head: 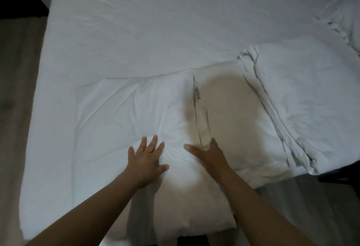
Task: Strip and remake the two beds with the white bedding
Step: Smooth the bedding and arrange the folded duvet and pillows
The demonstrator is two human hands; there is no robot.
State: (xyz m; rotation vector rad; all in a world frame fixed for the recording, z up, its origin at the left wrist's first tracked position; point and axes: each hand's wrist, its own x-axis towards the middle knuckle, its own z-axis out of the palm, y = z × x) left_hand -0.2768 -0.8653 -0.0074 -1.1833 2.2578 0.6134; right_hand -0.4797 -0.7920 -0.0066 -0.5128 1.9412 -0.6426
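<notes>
My left hand (147,157) lies flat on the white pillow (124,109), fingers spread wide, palm pressing into its near middle. My right hand (207,153) rests just beside it on the same pillow, thumb stretched toward the left hand. Its fingers run up against a raised fold (200,121) of the case, and I cannot tell whether they grip it. The pillow sits at the near edge of the bed, on the white sheet (136,31). A second pillow (307,94) lies to the right, well away from my hands.
</notes>
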